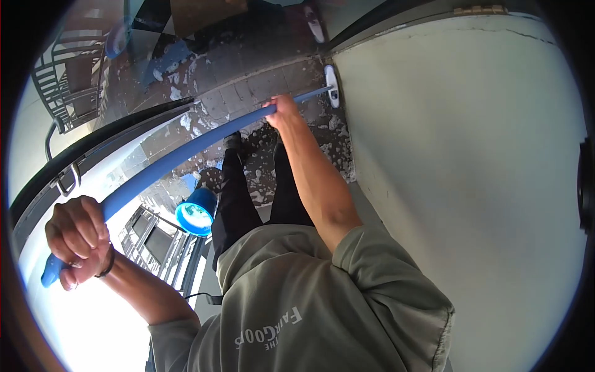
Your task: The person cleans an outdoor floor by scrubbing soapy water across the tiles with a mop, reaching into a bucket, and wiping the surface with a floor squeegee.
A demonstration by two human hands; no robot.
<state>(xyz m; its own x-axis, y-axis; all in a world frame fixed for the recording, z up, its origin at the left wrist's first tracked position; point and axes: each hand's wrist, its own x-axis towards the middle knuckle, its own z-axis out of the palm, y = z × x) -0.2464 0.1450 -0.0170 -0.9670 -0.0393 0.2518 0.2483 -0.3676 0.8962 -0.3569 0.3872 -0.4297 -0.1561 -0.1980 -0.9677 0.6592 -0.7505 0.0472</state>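
Long blue pole (180, 152) with an oblong white head (333, 93) reaches the foam-flecked floor's (230, 102) far-right corner; I have left hand (77, 239) and right hand (282, 111) clasping it. A round blue bucket (205, 199) holds whitish contents.

Single head-worn cam here, aimed steeply down and a bit forward over the wearer's grey-green shirt (273, 285), which sits super close and fills the bottom middle. Lens is crazy wide, with rounded black edges and bent lines, so the left hand (77, 239) looms big, the suds-flecked floor (338, 146) looks way farther off, and a pale wall (465, 155) fills the right side.
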